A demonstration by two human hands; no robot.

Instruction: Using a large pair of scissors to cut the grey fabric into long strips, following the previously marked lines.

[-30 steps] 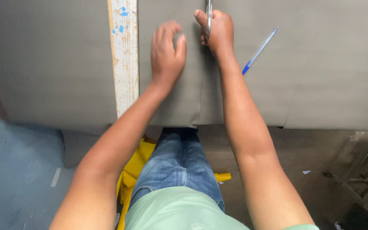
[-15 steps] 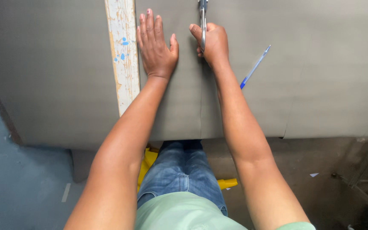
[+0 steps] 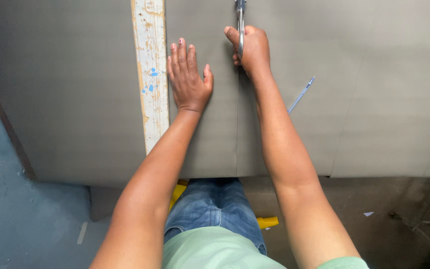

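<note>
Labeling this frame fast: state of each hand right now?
Left hand: open, fingers flat on the grey sheet, beside the white wooden straightedge.
Right hand: closed around scissors on the sheet.

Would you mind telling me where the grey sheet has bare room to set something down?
Free: the grey sheet left of the paint-flecked white ruler, and the stretch right of the blue pen. Crowded: the middle, where the left hand lies flat and the right hand holds scissors.

Both arms reach forward. The left hand (image 3: 189, 79) lies flat, fingers together; the right hand (image 3: 251, 49) is clenched in a fist.
</note>
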